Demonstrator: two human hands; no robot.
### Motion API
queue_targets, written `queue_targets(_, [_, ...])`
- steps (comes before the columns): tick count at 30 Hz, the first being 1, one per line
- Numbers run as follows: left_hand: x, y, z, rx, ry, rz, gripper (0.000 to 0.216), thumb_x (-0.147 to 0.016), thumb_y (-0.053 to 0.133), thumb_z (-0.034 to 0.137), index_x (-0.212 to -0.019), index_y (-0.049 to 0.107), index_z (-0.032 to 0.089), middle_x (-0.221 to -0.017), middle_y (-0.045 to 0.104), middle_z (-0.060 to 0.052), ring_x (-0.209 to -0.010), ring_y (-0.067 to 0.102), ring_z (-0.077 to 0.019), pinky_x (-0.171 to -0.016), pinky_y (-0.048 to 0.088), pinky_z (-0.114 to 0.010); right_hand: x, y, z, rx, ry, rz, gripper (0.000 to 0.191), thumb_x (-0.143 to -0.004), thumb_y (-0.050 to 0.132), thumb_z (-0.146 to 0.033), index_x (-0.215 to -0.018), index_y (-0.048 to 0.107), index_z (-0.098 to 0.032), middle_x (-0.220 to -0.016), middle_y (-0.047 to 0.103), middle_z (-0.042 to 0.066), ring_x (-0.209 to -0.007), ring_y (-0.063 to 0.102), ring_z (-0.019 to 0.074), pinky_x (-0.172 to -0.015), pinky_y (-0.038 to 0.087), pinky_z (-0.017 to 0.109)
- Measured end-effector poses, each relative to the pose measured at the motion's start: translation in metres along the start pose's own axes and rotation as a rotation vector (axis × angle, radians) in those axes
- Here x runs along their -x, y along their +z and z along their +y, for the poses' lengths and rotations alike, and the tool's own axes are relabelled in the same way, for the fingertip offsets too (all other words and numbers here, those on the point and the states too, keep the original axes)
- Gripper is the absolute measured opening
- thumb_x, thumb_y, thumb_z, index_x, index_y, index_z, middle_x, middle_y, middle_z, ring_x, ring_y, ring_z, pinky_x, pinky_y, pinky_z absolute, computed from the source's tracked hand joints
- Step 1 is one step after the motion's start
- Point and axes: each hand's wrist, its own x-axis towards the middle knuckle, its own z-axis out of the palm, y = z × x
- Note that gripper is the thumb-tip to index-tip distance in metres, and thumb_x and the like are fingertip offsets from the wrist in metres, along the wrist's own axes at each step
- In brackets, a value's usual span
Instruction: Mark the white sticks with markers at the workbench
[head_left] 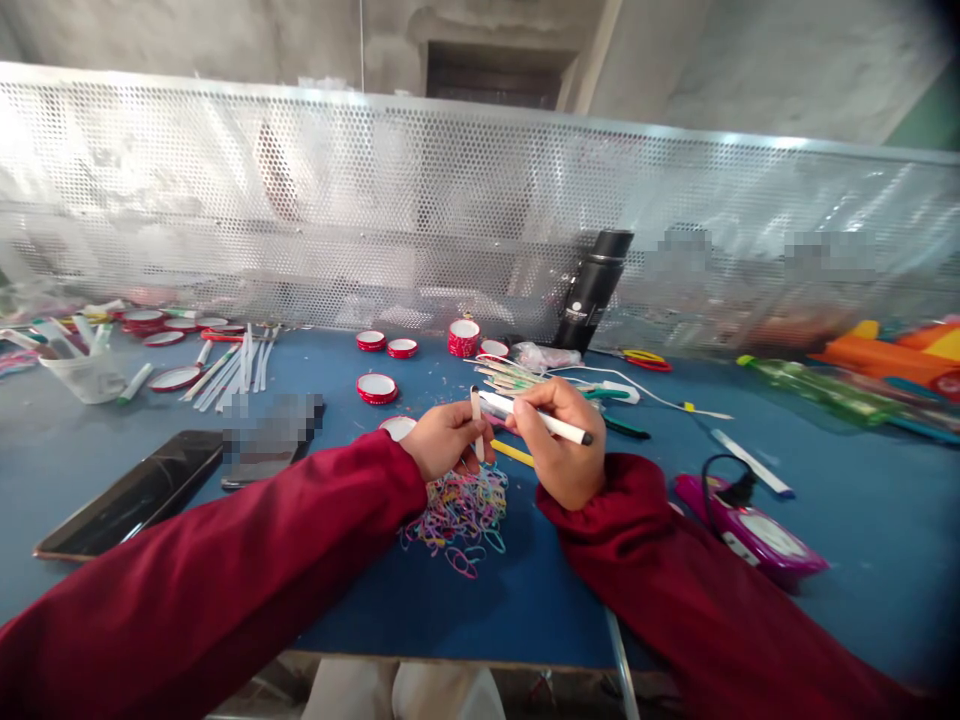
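left hand point(446, 440): grip pinching pale stick point(478, 412), upright, dark end up | right hand point(568, 458): grip around white marker point(564, 428), near the stick | both above desk point(540, 610) (coloured bands point(465, 508) heaped close by)

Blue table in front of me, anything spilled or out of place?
The bands stand out: they lie in a loose tangle straight on the table, near the left hand, with a few straying from the heap. Whether they spilled, I can't tell.
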Motion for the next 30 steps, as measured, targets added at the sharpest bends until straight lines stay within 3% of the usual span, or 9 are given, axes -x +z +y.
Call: queue_targets(30, [0.0022,0.0009,0.0038,-0.045,-0.032,0.003,0.017,-0.091,0.039,0.024,-0.079,0.048,0.016,-0.068,0.061,0.0,-0.042,0.05,-0.0054,-0.043,0.039,-0.018,-0.0007,0.0009,0.0009,0.087,-0.008,-0.004,0.01,-0.082,0.059,-0.026,-0.074,0.055,-0.021,-0.064,0.059,-0.002,-0.057,0.054,0.0134,-0.056,0.043,0.028])
